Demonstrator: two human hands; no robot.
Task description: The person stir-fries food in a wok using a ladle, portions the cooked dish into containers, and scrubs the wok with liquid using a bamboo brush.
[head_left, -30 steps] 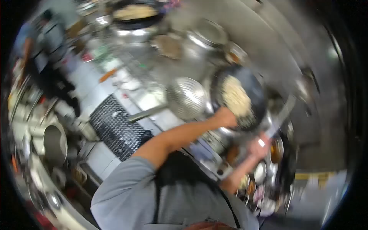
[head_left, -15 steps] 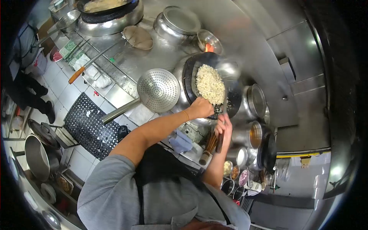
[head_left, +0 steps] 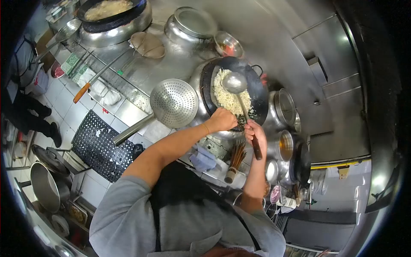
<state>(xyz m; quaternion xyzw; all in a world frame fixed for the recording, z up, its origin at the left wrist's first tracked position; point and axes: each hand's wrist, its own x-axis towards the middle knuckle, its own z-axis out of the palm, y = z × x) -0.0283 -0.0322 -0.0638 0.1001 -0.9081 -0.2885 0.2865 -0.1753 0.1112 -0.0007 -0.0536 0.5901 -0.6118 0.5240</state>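
A dark wok (head_left: 260, 96) stands on the round stove ring with a heap of fried rice (head_left: 224, 95) in it. My left hand (head_left: 221, 120) is closed in a fist at the wok's near rim; the part it grips is hidden under the fingers. In my right hand (head_left: 255, 131) is the dark wooden handle of a ladle (head_left: 234, 82). The ladle's round metal bowl rests over the rice toward the far side, partly covering it. A small loop handle (head_left: 257, 70) shows on the wok's far rim.
A perforated strainer (head_left: 174, 103) lies left of the wok, near a wire skimmer (head_left: 147, 45). A bamboo brush (head_left: 235, 162) is close to my right forearm. Metal pots (head_left: 285, 107) stand right of the wok. Another wok (head_left: 109, 10) holds food at upper left. Someone's legs (head_left: 34, 115) show at far left.
The ladle has swung from the wok's right side to over the rice, its bowl now clear of blur. My right hand has shifted slightly right. My left hand keeps its place at the rim.
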